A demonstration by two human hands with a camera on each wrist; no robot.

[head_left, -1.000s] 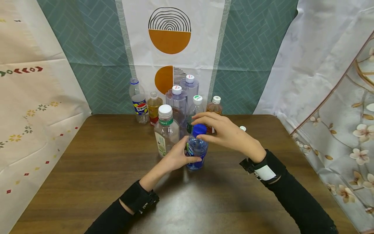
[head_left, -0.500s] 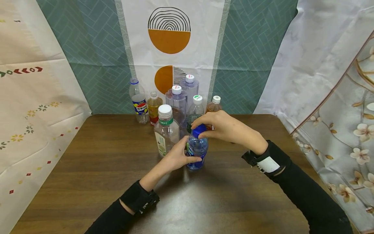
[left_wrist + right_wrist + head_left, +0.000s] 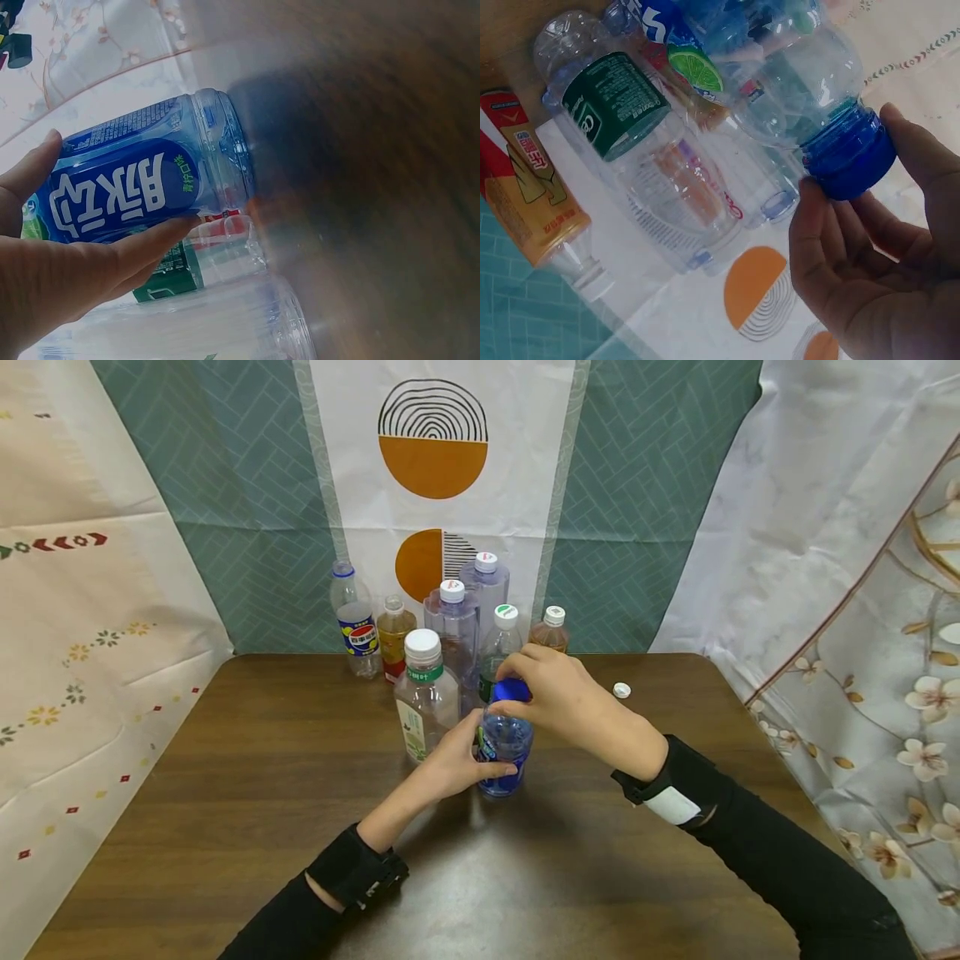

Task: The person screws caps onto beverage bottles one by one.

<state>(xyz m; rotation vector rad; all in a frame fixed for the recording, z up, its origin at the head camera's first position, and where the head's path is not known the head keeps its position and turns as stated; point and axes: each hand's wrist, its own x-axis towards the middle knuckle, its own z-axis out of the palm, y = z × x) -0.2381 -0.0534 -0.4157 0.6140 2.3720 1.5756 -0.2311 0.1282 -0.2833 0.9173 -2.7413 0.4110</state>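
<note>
A blue drink bottle (image 3: 507, 742) stands upright on the table, its label printed with white characters and a lime slice. My left hand (image 3: 457, 762) grips its lower body, thumb on the near side; the left wrist view shows the fingers round the label (image 3: 112, 184). At the top, my right hand (image 3: 558, 693) pinches the dark blue cap (image 3: 851, 154) between thumb and fingers. In the right wrist view the cap sits on the bottle's neck. Close beside my left hand is a clear bottle (image 3: 427, 706) with a white cap and green neck band.
Behind stand a Pepsi-style bottle (image 3: 358, 631), an amber bottle (image 3: 395, 643), two tall clear bottles with white caps (image 3: 457, 631), a green-labelled bottle (image 3: 501, 643) and a brown drink bottle (image 3: 550, 631). A loose white cap (image 3: 622, 691) lies right of my right hand on the wooden table (image 3: 262, 793).
My right hand has gone from hovering loosely around the blue cap to pinching it, and its wrist has turned. The loose white cap shows again. My left hand keeps its grip on the bottle.
</note>
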